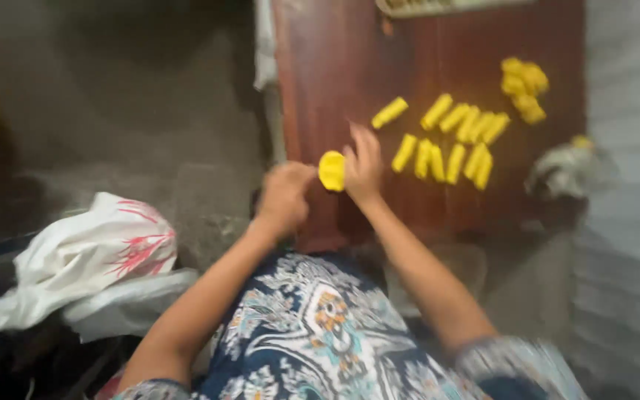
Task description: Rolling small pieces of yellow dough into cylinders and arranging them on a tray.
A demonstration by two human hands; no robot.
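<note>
Where grey floor [150, 111] spreads, a wooden board [335, 67] lies.

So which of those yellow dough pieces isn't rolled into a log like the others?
The flat round yellow dough disc held between the left hand and right hand. The yellow dough logs on the dark red wooden board are finger-shaped.

The view is dim and soft throughout, smeared by motion blur. The hands and the yellow pieces [446, 141] on the reddish desk [335, 67] lack sharp edges. The floor [112, 96] at upper left sinks into shadow; the white bag [98, 252] appears brightest.
</note>
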